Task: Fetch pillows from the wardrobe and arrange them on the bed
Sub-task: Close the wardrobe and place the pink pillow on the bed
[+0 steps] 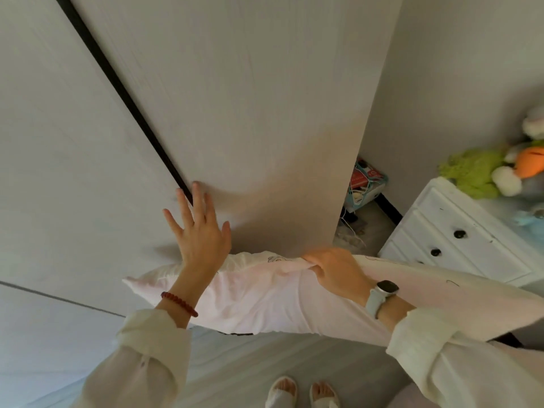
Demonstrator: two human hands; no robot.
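The wardrobe door (235,113) is showing a pale, matt wood-grain finish, smooth under the left hand (200,234), with a dark, slim strip (123,92) running along its edge. The pillow (265,295) is looking like soft pink cloth, creasing where the right hand (332,269) is pinching it. The sleeves (147,357) are appearing as thin cream fabric, lightly wrinkled. The bracelet (179,303) is showing glossy red beads, and the watch (382,293) a smooth pale band with a shiny dark face. The drawers (459,231) are looking painted white with dark knobs, and the toys (477,172) are looking fuzzy and plush
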